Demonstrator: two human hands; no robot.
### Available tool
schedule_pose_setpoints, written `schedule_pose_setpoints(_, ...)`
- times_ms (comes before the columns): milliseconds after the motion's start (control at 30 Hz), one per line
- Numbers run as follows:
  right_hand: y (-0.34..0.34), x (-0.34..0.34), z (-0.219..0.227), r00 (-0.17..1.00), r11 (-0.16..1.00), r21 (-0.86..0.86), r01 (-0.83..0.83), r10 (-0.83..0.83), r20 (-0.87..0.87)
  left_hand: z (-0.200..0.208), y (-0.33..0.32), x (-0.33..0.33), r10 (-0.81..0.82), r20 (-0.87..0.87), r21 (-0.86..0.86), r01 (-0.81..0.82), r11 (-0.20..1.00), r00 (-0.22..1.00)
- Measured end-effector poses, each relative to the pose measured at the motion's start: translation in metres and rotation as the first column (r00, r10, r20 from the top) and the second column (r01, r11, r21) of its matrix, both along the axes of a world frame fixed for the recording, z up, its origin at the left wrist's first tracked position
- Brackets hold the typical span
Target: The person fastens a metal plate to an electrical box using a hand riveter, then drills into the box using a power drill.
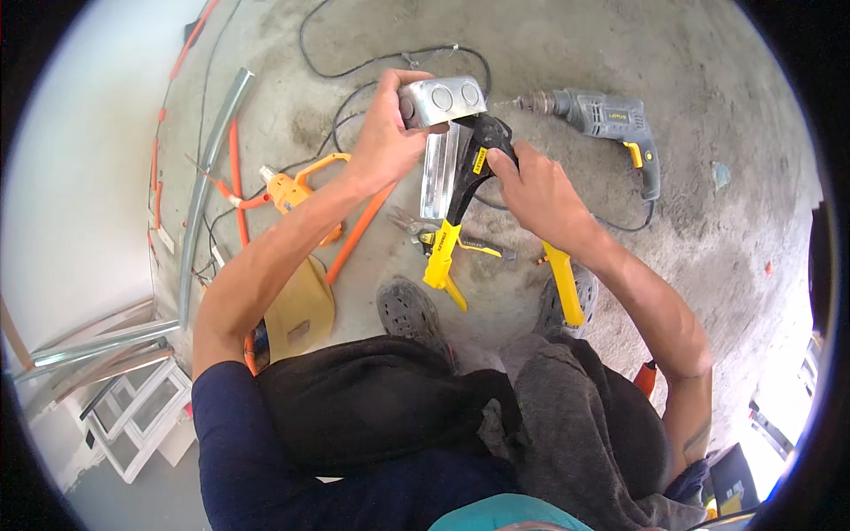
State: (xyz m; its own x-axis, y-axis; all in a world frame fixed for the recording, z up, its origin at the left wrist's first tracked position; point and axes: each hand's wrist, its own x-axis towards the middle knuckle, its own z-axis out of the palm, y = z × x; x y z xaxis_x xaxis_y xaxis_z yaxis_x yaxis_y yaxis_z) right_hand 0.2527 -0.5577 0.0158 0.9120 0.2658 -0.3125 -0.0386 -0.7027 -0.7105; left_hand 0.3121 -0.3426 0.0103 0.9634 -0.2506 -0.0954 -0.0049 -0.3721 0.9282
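Left hand (382, 142) clamps metal box (441, 99); right hand (531, 186) closed around yellow-handled snips (460, 208) biting the strip (439, 168). Risk: snips slip, sharp edge cuts fingers.

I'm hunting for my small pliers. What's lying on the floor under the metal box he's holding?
Below the metal box and snips, small yellow-handled pliers lie on the concrete floor; the snips cover their middle.

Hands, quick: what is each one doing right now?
Left hand: fingers closed around a grey metal box.
Right hand: fingers closed on the black head of yellow-handled snips.
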Motion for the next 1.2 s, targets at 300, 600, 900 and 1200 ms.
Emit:
schedule_pose_setpoints(300,-0.009,0.005,-0.037,1.0,0.998,-0.065,-0.002,0.003,0.017,0.006,-0.005,0.006,-0.005,-0.059,0.023,0.006,1.0,0.998)
schedule_pose_setpoints(600,-0.04,0.035,-0.003,0.98,0.995,0.088,0.038,-0.054,0.193,0.022,-0.01,0.024,-0.012,0.12,0.188,-0.01,0.982,0.993)
schedule_pose_setpoints(900,-0.065,0.021,-0.012,0.994,0.954,0.291,0.069,-0.091,0.063,0.088,-0.054,0.017,-0.124,0.08,0.299,0.095,0.949,0.989)
schedule_pose_setpoints(1200,-0.086,0.008,-0.024,0.999,0.921,0.388,0.022,-0.034,0.025,0.069,-0.06,0.046,-0.267,0.036,0.655,0.179,0.734,0.963)
